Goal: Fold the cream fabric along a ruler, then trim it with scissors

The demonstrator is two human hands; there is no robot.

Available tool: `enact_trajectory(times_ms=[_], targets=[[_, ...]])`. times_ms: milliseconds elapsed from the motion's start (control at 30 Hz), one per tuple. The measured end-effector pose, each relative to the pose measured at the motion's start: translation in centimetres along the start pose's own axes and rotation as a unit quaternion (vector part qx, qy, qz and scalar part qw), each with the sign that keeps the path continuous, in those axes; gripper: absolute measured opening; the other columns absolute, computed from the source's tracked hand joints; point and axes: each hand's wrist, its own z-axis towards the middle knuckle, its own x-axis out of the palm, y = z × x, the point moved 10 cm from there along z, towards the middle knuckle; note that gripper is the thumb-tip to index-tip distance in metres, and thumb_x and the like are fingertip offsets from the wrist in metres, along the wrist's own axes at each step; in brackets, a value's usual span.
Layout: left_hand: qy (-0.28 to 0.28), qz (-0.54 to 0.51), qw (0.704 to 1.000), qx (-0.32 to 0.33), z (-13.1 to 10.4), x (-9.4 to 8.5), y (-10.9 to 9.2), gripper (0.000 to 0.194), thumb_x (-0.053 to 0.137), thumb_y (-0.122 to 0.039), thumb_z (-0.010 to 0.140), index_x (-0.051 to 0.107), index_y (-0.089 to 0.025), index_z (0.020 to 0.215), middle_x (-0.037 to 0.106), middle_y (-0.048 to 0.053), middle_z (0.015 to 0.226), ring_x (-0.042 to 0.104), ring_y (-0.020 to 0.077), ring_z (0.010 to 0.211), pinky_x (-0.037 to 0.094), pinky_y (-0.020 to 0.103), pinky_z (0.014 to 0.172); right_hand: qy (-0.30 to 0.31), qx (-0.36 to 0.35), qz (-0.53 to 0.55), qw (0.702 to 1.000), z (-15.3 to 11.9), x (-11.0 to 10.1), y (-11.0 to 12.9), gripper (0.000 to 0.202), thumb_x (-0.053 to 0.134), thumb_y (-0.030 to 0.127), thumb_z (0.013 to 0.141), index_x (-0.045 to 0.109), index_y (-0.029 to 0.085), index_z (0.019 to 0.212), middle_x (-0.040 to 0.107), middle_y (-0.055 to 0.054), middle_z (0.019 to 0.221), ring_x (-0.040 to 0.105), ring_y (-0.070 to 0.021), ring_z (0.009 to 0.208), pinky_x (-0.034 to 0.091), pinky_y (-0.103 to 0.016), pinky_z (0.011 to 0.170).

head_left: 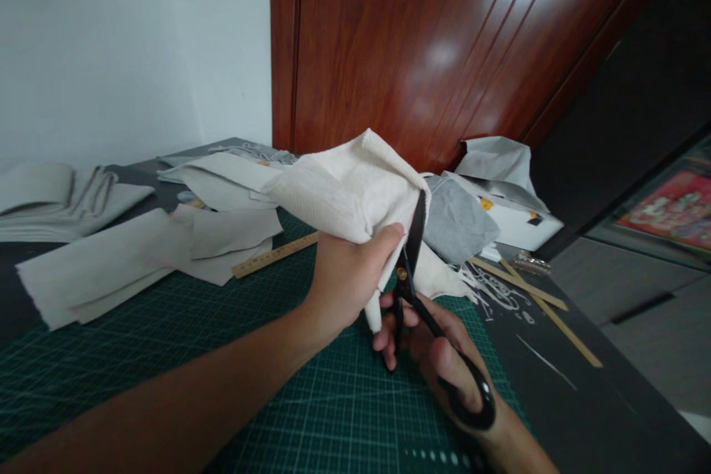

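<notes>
A folded piece of white ribbed fabric (355,185) is held up above the green cutting mat (311,400). My left hand (352,274) grips its lower part, thumb pressed on top and fingers hidden behind the cloth. Black-handled scissors (416,237) are in my right hand (433,348), with the thumb through one handle loop. Their dark blade lies along the right edge of the fabric, pointing up and away. How far the lower blade reaches under the cloth is hidden.
Pale fabric pieces (105,259) and a wooden ruler (278,253) lie left. On the right are grey cloth (461,218), a white box (516,226), white fabric scraps (494,289) and crossed wooden strips (566,329). A brown door (389,44) stands behind the table.
</notes>
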Motion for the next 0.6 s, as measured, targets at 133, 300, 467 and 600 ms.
enact_trajectory(times_ms=[133,300,467,600], targets=[[0.013,0.034,0.999,-0.012,-0.1,0.3,0.3,0.036,0.080,-0.050,0.079,0.073,-0.014,0.081,0.073,0.008,0.065,0.067,0.0206,0.050,0.051,0.028,0.041,0.006,0.000,0.001,1.000,0.1,0.1,-0.1,0.060,0.077,0.066,0.091,0.072,0.023,0.132,0.078,-0.009,0.102,0.067,-0.0226,0.084,0.051,-0.035,0.074],[0.024,0.023,0.997,-0.064,-0.7,0.8,1.2,0.038,0.078,-0.052,0.079,0.073,-0.014,0.077,0.063,0.004,0.050,0.057,0.0195,0.035,0.042,0.027,0.030,0.005,0.001,-0.032,0.999,0.1,-0.1,-0.5,0.059,0.076,0.066,0.093,0.070,0.023,0.134,0.076,-0.008,0.102,0.065,-0.0215,0.085,0.051,-0.035,0.077],[0.013,0.019,0.999,-0.046,-0.5,0.7,0.8,0.033,0.079,-0.048,0.078,0.072,-0.016,0.075,0.066,0.004,0.053,0.059,0.0210,0.037,0.043,0.028,0.029,-0.010,0.003,-0.055,0.998,0.0,-0.3,-0.4,0.061,0.077,0.067,0.091,0.070,0.023,0.132,0.077,-0.008,0.102,0.065,-0.0204,0.082,0.052,-0.033,0.075],[0.002,0.013,1.000,-0.005,-0.3,0.4,0.1,0.029,0.079,-0.045,0.080,0.073,-0.017,0.083,0.075,0.005,0.069,0.066,0.0215,0.046,0.052,0.029,0.038,-0.031,0.001,-0.067,0.997,0.0,-0.2,-0.2,0.060,0.078,0.068,0.090,0.071,0.024,0.129,0.077,-0.007,0.097,0.064,-0.0185,0.077,0.050,-0.030,0.070]])
